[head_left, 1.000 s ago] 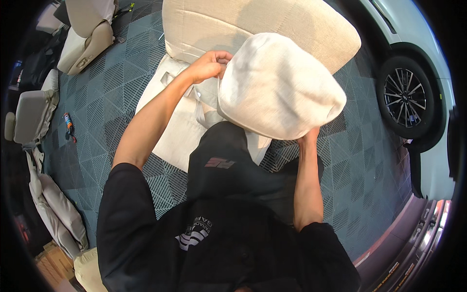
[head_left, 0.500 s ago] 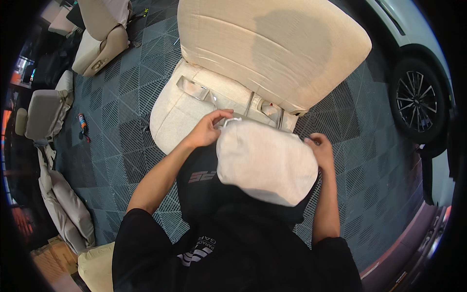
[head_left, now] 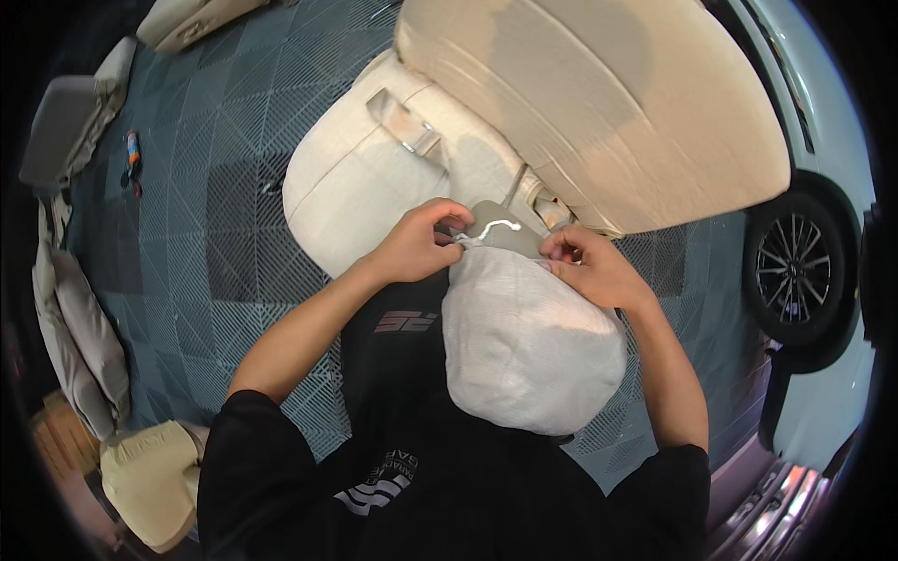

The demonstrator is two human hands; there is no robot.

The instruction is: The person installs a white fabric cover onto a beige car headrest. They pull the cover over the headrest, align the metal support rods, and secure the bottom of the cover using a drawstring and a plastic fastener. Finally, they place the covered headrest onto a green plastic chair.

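A headrest in a pale cloth cover [head_left: 533,346] lies against my lap, its grey underside [head_left: 524,238] and metal post [head_left: 513,185] pointing toward the seat. Along the cover's open edge, my left hand [head_left: 416,245] is closed, thumb and fingers pinching the cloth at the left corner. A short white drawstring [head_left: 503,226] runs out beside those fingertips across the grey underside. At the right part of the same edge my right hand [head_left: 594,266] is closed in a pinch on the cover. Beyond them stands a beige car seat, with its large backrest [head_left: 599,93] and cushion [head_left: 355,168].
A silvery strap with a buckle [head_left: 407,126] lies on the cushion. At the right is a light-coloured car with its wheel [head_left: 795,266]. Other seat parts [head_left: 79,327] and a small orange-and-blue bottle [head_left: 132,154] lie on the tiled floor [head_left: 224,178] at the left.
The headrest has tipped toward me, so its grey underside and the drawstring show. My right hand has moved inward from its right side to the cover's edge. My view has shifted.
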